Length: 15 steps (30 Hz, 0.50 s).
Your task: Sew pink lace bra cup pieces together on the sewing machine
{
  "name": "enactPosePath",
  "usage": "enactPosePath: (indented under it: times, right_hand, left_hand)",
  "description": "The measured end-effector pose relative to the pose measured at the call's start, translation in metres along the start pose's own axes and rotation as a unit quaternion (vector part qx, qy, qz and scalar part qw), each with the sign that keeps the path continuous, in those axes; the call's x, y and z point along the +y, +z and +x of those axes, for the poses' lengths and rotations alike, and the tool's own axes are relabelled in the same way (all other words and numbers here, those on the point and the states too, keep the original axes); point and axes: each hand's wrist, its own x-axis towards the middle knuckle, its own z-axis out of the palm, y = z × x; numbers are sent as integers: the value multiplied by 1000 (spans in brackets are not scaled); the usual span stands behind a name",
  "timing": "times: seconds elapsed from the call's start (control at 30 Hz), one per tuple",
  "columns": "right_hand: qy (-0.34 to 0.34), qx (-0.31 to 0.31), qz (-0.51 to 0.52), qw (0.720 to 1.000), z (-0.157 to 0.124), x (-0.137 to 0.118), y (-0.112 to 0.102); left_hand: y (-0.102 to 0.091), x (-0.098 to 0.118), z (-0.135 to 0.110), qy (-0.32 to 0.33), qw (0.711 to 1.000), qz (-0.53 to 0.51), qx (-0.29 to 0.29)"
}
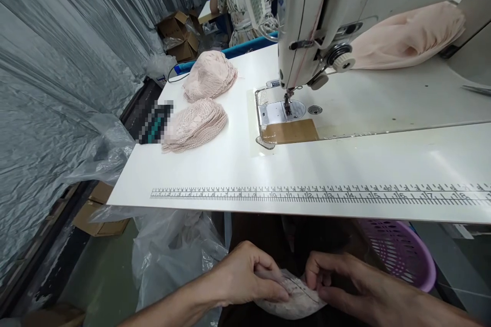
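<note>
Both hands low in view, close together, near touching. Left hand (245,278) enters from lower left, forearm bare, palm down, fingers curled, thumb and fingertips pinched together. Right hand (345,281) enters from lower right, back of hand up, fingers bent inward, tips pinched toward left hand.

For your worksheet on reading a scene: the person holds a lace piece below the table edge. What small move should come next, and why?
Probably lift the lace piece onto the table toward the needle. Both the left hand and the right hand pinch it in the lap, and the plate under the needle is bare.
</note>
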Motion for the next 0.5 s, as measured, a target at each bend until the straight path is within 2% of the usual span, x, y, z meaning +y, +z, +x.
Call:
enactPosePath:
  times: [0.17, 0.33, 0.5]
  right_hand:
    - [4, 30, 0, 1000, 1, 2, 2]
    - [-13, 28, 12, 999, 7, -2, 8]
    - [-83, 32, 58, 994, 15, 0, 13]
  left_hand:
    - [-1, -4, 1, 12, 1000, 23, 17]
    - [1, -6, 1, 19, 999, 13, 23]
    - [2, -7, 1, 22, 998, 32, 58]
